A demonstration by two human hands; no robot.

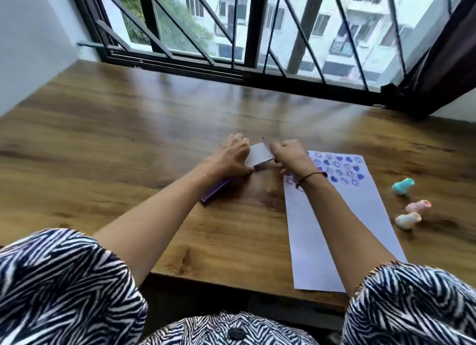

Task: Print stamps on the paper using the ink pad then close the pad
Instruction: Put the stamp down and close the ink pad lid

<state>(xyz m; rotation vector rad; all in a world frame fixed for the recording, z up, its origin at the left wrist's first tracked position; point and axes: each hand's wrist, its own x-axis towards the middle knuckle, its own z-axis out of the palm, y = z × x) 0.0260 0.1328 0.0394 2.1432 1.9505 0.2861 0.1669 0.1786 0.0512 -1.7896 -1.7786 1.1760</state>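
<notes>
Your sleeves carry a black-and-white zigzag pattern. The table is brown wood grain. The paper is white with blue stamped hearts and spirals. The ink pad is purple, its lid white. The three stamps: turquoise, pink, cream.

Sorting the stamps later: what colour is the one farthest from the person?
Light blue-green stamp, right of the paper; head view.

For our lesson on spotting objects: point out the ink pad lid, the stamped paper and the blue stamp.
ink pad lid [259, 155], head view, on its pale raised face.
stamped paper [360, 215], head view, on its blank middle.
blue stamp [403, 187], head view, on its body.
</notes>
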